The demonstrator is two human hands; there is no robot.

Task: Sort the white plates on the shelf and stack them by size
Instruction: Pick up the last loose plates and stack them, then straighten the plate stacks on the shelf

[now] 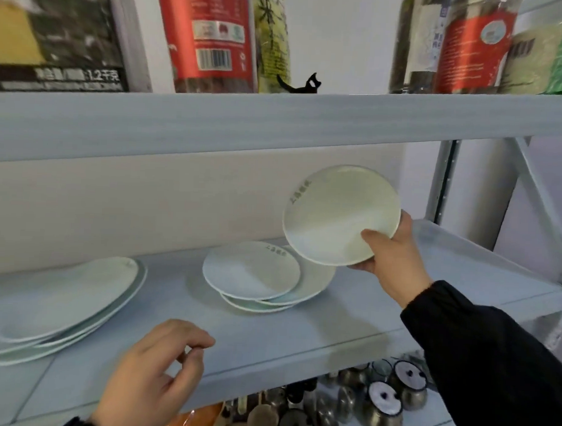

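My right hand (394, 255) grips a small white plate (334, 211) by its lower right rim and holds it tilted in the air above the shelf (349, 311). Below and to its left lies a loose pile of small white plates (252, 270), fanned out unevenly. A stack of larger white plates (63, 297) rests at the left of the same shelf. My left hand (154, 377) hovers at the shelf's front edge, its fingers loosely curled with nothing in them.
The shelf above (276, 123) carries packaged goods, among them a red-labelled package (212, 35) and a black clip (305, 84). Several metal pots and lids (381, 401) sit on the level below. A metal upright (443, 183) stands at the right.
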